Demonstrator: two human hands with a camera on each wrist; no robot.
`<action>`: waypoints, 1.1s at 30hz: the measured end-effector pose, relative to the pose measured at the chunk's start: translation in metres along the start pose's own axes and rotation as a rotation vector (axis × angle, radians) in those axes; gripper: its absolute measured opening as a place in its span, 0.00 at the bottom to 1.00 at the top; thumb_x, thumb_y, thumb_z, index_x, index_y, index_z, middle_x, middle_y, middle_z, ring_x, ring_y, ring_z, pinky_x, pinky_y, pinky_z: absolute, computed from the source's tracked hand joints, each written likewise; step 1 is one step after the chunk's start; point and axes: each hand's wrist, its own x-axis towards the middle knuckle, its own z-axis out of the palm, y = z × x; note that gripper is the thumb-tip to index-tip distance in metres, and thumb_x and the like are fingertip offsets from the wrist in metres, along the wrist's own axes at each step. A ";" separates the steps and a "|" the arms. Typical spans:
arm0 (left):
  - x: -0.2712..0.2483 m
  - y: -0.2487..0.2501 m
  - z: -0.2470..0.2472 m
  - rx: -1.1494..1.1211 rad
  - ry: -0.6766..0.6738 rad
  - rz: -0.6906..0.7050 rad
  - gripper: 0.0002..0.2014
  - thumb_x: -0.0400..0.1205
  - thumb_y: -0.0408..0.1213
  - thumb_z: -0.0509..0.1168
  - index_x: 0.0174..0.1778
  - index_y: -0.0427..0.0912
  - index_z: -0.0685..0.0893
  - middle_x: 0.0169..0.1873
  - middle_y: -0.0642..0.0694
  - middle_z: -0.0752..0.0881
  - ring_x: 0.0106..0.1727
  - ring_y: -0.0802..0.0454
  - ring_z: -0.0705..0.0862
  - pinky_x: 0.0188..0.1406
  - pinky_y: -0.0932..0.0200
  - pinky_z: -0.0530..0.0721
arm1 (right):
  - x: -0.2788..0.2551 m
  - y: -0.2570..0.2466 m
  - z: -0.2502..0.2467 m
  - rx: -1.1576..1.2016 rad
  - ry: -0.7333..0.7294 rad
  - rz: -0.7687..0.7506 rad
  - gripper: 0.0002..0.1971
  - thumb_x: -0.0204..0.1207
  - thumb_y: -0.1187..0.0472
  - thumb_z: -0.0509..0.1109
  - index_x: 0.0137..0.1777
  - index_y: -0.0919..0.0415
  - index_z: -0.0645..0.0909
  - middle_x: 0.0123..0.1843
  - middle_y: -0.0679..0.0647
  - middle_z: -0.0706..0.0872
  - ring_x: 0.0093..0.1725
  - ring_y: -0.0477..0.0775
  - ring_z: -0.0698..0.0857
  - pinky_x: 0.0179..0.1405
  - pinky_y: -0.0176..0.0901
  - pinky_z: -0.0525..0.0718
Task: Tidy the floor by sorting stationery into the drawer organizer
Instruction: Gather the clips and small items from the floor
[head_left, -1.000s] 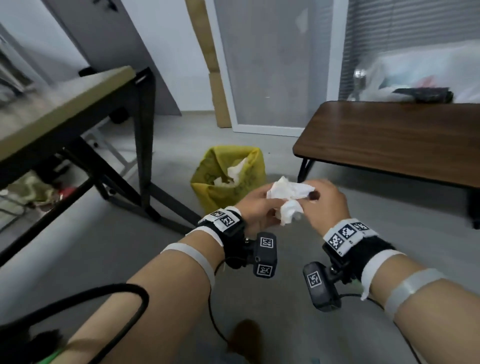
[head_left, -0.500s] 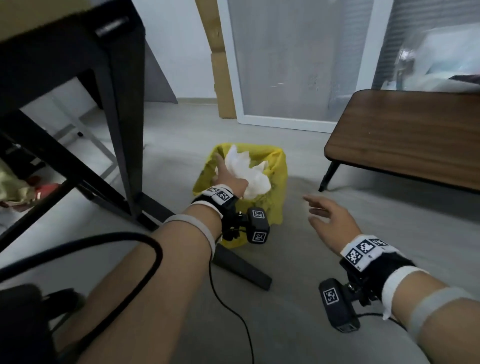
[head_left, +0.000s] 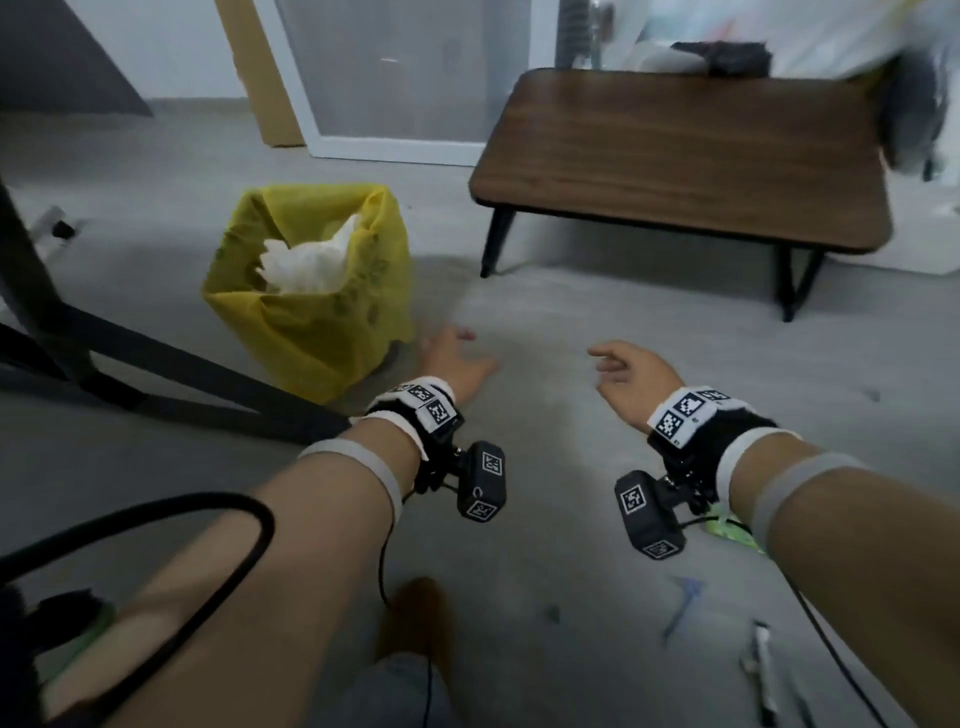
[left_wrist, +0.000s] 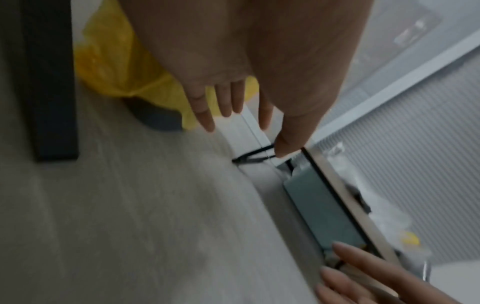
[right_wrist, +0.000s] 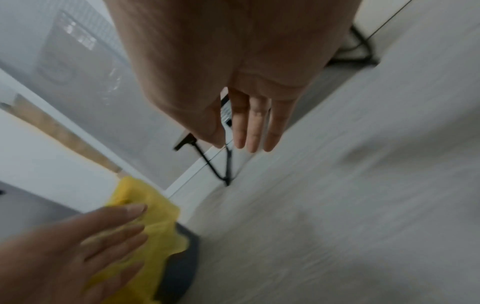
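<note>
- The left hand (head_left: 457, 364) is held out over the grey floor (head_left: 545, 322), just to the right of the yellow bin (head_left: 311, 322). Its fingers are spread apart and it holds nothing.
- The right hand (head_left: 631, 382) is held out beside it, a little to the right. Its fingers are straight and loose, and it holds nothing too.
- The two hands are apart and do not touch.
- The bin has a yellow bag in it, and white crumpled paper (head_left: 304, 262) sits on top inside.
- A low brown table (head_left: 675, 156) stands on the far right, on thin black legs.
- A black frame leg (head_left: 171, 364) runs across the floor on the left, near the bin.
- Near the person, low on the right, some small things lie on the floor: a white pen (head_left: 762, 662), a blue stick-like thing (head_left: 683, 605), and a green bit (head_left: 727, 527) half hidden under the right wrist. They are blurry, so I cannot tell just what they are.
- I cannot see the drawer tray from any view.
</note>
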 end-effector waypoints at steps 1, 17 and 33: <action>-0.008 0.000 0.026 0.012 -0.080 -0.008 0.21 0.69 0.48 0.77 0.57 0.52 0.82 0.64 0.43 0.77 0.59 0.44 0.82 0.62 0.59 0.79 | -0.011 0.025 -0.020 -0.045 0.014 0.052 0.20 0.77 0.72 0.64 0.67 0.58 0.80 0.54 0.54 0.82 0.51 0.52 0.82 0.45 0.28 0.76; -0.120 -0.116 0.203 0.776 -0.632 -0.160 0.33 0.69 0.49 0.79 0.65 0.46 0.71 0.53 0.41 0.81 0.49 0.41 0.84 0.50 0.49 0.87 | -0.157 0.270 -0.090 -0.280 -0.197 0.565 0.05 0.73 0.58 0.69 0.42 0.45 0.82 0.49 0.54 0.92 0.48 0.56 0.91 0.56 0.53 0.88; -0.147 -0.131 0.293 0.858 -0.495 0.334 0.17 0.80 0.29 0.62 0.65 0.35 0.75 0.59 0.34 0.81 0.55 0.34 0.84 0.53 0.46 0.84 | -0.190 0.298 -0.022 -0.295 -0.362 0.341 0.15 0.70 0.65 0.73 0.53 0.48 0.86 0.49 0.48 0.84 0.49 0.52 0.86 0.51 0.42 0.85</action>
